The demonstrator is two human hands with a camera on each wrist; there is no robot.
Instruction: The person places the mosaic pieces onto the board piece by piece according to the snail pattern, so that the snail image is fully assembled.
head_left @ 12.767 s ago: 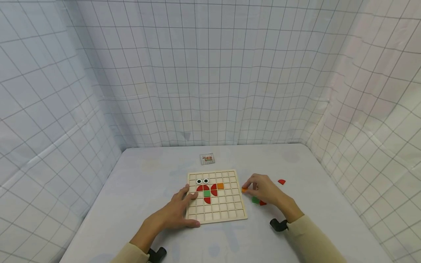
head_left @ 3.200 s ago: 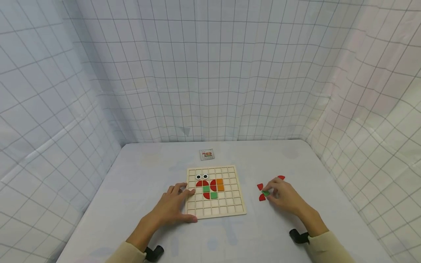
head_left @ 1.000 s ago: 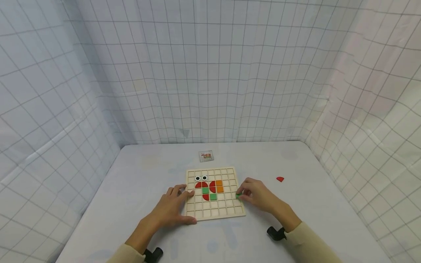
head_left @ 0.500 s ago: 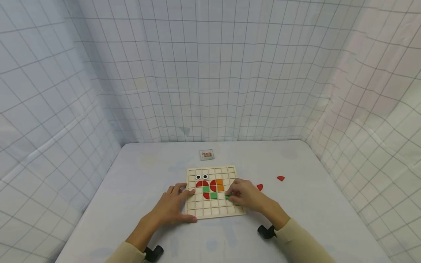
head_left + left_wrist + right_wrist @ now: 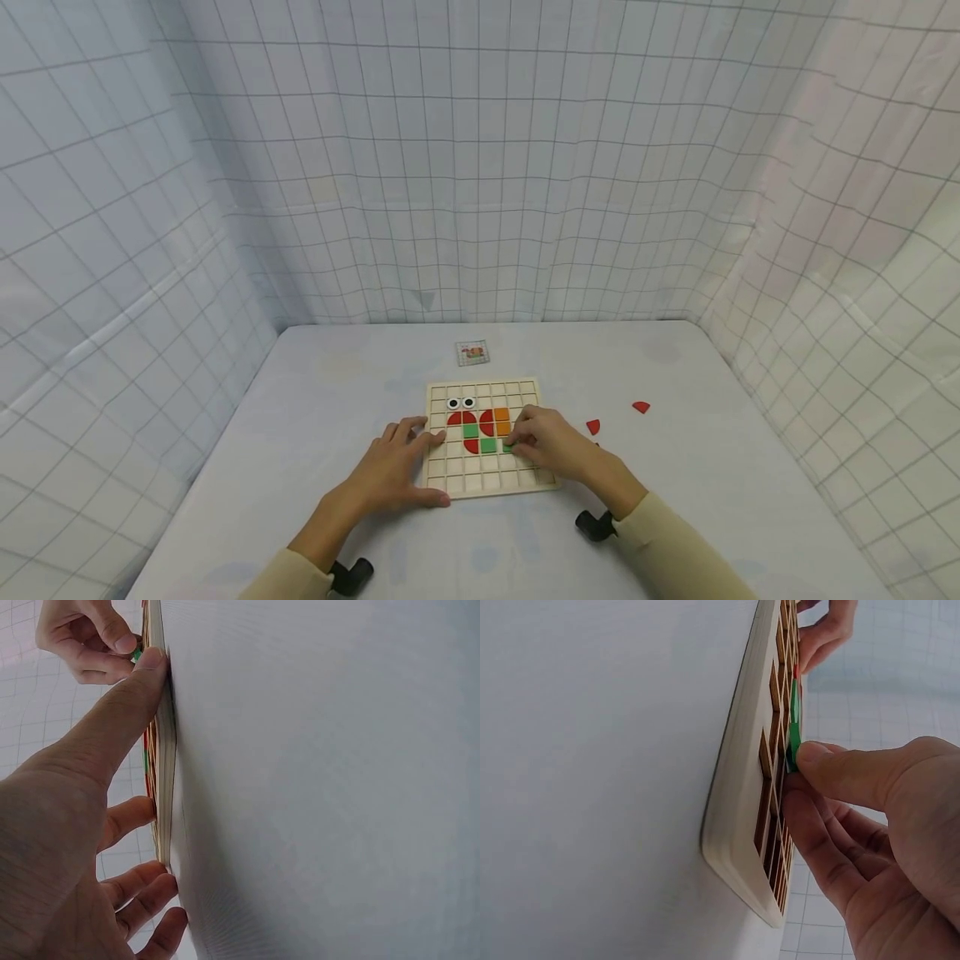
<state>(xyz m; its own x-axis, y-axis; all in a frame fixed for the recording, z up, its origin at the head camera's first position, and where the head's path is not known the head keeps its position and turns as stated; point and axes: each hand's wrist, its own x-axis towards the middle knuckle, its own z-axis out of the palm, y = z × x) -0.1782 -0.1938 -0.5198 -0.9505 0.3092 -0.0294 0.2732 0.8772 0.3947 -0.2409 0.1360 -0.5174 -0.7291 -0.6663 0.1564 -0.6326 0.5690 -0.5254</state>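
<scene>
A pale wooden grid board point(image 5: 472, 483) lies flat on the table, bearing two round eye tiles point(image 5: 461, 403) and several red, green and orange tiles. My left hand point(image 5: 393, 475) rests spread at the board's near left corner, thumb along the front edge and one fingertip on top. In the left wrist view its thumb point(image 5: 112, 727) is nearly straight. My right hand point(image 5: 551, 442) pinches a green square tile point(image 5: 793, 750) between thumb and fingers, low over the grid, just right of a placed green tile point(image 5: 488, 446). The fingers partly hide the held tile.
A small picture card point(image 5: 472, 352) lies behind the board. To the right are loose red quarter-circle tiles point(image 5: 641, 407), one partly hidden by the right wrist. Gridded white cloth point(image 5: 465, 208) walls the table at the back and sides.
My right hand picked up the green tile from among the loose red ones and carried it left onto the board. Earlier, an orange and a green tile joined the pattern. My left hand stayed put.
</scene>
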